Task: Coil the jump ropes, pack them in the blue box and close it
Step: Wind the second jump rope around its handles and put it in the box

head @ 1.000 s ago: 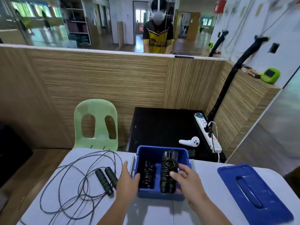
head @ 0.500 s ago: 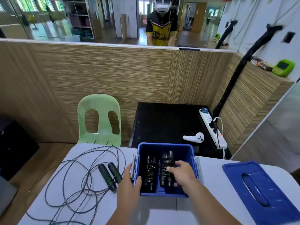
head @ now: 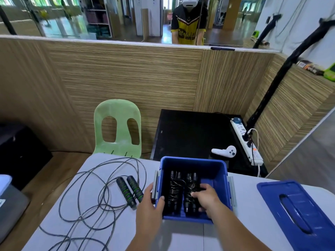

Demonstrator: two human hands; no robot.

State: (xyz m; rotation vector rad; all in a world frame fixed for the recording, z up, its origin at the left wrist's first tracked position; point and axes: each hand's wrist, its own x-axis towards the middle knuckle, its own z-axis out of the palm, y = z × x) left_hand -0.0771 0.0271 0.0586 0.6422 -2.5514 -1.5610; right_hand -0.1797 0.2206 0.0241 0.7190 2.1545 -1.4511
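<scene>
- One coiled black jump rope [head: 190, 192] lies inside the open blue plastic box [head: 192, 163], beside a second coiled rope [head: 175, 191].
- The right hand [head: 204, 198] curls round it, likely seating it.
- The left hand [head: 150, 205] clamps the box's left wall, probably as a brace.
- A loose dark rope [head: 87, 192] sprawls on the white table [head: 181, 236]. The flat blue lid [head: 268, 196] waits to the right.

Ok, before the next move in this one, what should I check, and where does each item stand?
1. Seating of right coiled rope in blue box, beside left coiled rope: ok.
2. Box clear of right hand: not ok, it grips that rope.
3. Box steadied by left hand: ok, grips left rim.
4. Every rope coiled: not ok, loose rope sprawls on table.
5. Access to lid: ok, lies off, right of box.
</scene>
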